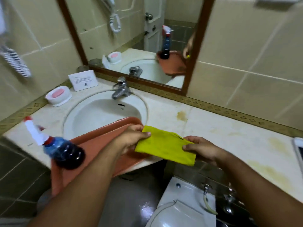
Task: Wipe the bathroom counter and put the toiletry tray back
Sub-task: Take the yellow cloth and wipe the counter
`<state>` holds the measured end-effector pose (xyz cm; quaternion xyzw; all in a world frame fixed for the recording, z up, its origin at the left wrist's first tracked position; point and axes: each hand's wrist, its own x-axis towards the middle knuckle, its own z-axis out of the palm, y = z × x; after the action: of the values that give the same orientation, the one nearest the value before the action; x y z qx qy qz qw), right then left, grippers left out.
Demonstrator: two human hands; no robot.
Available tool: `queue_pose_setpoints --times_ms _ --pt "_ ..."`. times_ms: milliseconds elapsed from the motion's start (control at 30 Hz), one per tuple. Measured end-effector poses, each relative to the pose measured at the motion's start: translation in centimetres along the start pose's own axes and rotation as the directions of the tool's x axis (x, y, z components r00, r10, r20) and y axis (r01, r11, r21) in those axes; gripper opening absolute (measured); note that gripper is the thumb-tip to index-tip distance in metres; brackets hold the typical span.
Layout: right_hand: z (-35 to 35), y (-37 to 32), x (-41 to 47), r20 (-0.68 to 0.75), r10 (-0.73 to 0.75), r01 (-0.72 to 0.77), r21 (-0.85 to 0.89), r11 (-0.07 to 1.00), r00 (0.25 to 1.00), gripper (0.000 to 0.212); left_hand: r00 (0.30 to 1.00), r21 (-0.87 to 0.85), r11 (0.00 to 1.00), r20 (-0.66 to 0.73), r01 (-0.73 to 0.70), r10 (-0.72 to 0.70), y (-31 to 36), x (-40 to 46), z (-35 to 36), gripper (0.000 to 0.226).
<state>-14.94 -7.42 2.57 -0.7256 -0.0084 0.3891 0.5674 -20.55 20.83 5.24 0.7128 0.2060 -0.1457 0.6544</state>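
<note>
A yellow cloth (164, 145) is stretched between my two hands above the counter's front edge. My left hand (132, 138) pinches its left end and my right hand (200, 147) pinches its right end. Under my left hand a reddish-brown tray (101, 141) rests across the front of the white sink (98, 112), overhanging the counter edge. A spray bottle (60, 149) with dark liquid and a white trigger stands on the tray's left part. The pale counter (221, 128) to the right carries yellowish-brown stains (182, 116).
A soap dish with pink soap (58, 95) and a white card (83, 80) sit left of the chrome tap (121, 88). A phone (299, 149) lies at the counter's far right edge. A toilet tank (185, 199) stands below the counter. A framed mirror hangs behind.
</note>
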Motion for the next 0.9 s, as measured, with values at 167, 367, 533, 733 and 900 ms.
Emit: queue_pose_setpoints --times_ms 167,367,533,733,900 --pt "-8.0 5.6 -4.2 -0.377 0.11 -0.044 0.181 0.983 0.92 0.026 0.998 0.32 0.946 0.008 -0.061 0.062 -0.8 6.3 13.5 0.014" --pt "-17.1 9.3 -8.5 -0.763 0.163 0.253 0.396 0.883 0.626 0.028 0.963 0.253 0.933 0.158 -0.255 0.22 2.6 9.1 26.8 0.038" --pt "-20.4 11.7 -10.3 -0.825 -0.054 -0.099 -0.132 0.986 0.562 0.037 0.872 0.761 0.503 0.167 -0.41 0.459 -1.4 10.6 22.9 0.059" --pt "-21.2 11.2 -8.2 -0.631 -0.448 -0.535 -0.775 0.337 0.633 0.061 0.911 0.97 0.166 0.101 -0.18 0.401 -5.8 12.8 18.0 0.113" --pt "-23.0 10.8 -3.1 -0.301 -0.353 -0.246 -0.95 0.192 0.886 0.07 0.895 0.972 0.118 0.138 -0.206 0.424 -6.0 13.3 18.0 0.114"
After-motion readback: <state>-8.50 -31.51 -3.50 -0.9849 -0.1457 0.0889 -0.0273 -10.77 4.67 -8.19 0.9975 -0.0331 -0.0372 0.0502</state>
